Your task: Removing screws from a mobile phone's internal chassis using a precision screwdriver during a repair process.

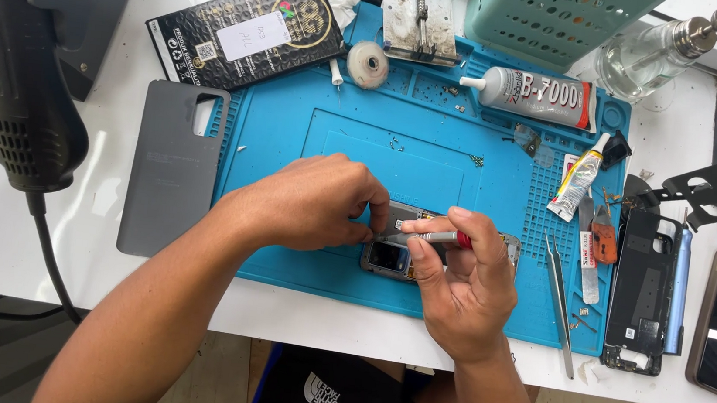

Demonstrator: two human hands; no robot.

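Below: your two hands at an opened grey smartphone point(388, 255) on the blue silicone work mat point(295, 134).
Your left hand point(310, 204) pinches the phone's near end; your right hand point(460, 281) grips a red-collared metal screwdriver point(438, 236), its long axis pointing leftward toward your left fingertips.

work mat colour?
Bright blue silicone mat, with moulded compartments; clearest in the head view.

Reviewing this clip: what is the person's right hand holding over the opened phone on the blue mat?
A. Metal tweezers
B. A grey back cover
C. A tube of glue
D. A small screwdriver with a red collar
D. The right hand pinches a slim screwdriver with a red collar, tip on the phone; the tweezers, the glue tubes and the grey back cover lie untouched.
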